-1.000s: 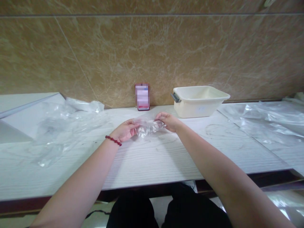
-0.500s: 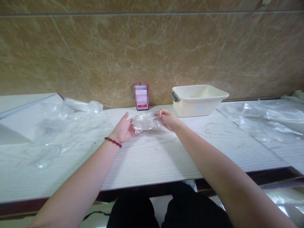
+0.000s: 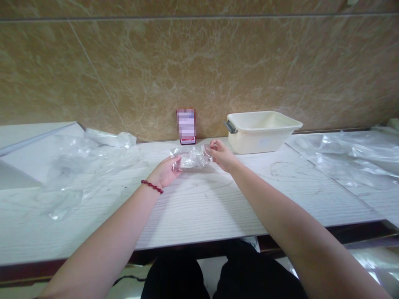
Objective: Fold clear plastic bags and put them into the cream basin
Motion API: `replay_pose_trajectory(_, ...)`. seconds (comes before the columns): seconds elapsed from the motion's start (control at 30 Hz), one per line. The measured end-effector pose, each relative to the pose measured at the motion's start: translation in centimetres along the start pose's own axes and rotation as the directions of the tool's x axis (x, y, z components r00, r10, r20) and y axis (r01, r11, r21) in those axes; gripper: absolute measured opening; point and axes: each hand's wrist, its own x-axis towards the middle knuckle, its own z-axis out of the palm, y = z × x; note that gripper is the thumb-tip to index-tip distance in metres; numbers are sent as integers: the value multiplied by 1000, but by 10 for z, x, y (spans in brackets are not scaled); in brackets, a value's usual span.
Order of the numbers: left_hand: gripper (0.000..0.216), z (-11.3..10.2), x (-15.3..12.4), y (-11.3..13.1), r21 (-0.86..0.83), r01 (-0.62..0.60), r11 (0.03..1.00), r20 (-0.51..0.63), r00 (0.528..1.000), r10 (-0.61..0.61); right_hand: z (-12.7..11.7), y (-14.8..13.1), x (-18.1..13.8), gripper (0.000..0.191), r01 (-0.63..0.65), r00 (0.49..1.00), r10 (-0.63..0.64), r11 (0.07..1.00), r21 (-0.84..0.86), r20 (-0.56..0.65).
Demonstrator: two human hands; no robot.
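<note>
Clear plastic bag (image 3: 193, 158), one: I see it over the worktop (image 3: 202, 207), in front of the phone (image 3: 186, 125). Left hand (image 3: 166, 172): thumb and fingers closed on one end. Right hand (image 3: 223, 156): fingers pinching the opposite end. Arms (image 3: 123, 226), two: extended forward, converging. Phone, one: screen pixelated, unreadable. Cream tub (image 3: 255, 140), one: faint bluish mark, illegible. Red beaded bracelet (image 3: 152, 186), one: left wrist.

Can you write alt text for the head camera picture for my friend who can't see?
A left hand and a right hand hold crinkly clear plastic over a white table. Farther back stand a phone and a cream tub.
</note>
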Motion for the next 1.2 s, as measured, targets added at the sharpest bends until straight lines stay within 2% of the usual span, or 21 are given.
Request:
replay_pose_trajectory(0.2,20,-1,1,1,-63,-76,995,21,997,77,2,3,0,18,-64,992,70,996,-58,109)
replay_pose_trajectory(0.4,17,-1,1,1,-108,-100,989,88,990,110,-1,8,2,19,-115,984,137,976,-184,110)
replay_pose_trajectory(0.53,17,1,-1,3,-106,-100,989,95,989,110,-5,14,3,23,-152,977,193,930,-334,94)
replay_pose_trajectory(0.73,19,3,-2,3,-63,-80,995,97,992,86,-10,22,6,16,-118,981,176,871,-477,79)
replay_pose_trajectory(0.9,19,1,0,3,-21,-69,997,76,995,70,-9,22,7,10,-113,989,143,904,-413,42)
replay_pose_trajectory(1.0,21,1,-1,3,-4,-67,998,67,996,67,-5,18,6,7,-155,984,176,927,-342,31)
replay_pose_trajectory(1.2,21,2,-1,3,3,-62,998,56,996,62,2,6,0,18,-186,981,192,953,-238,2)
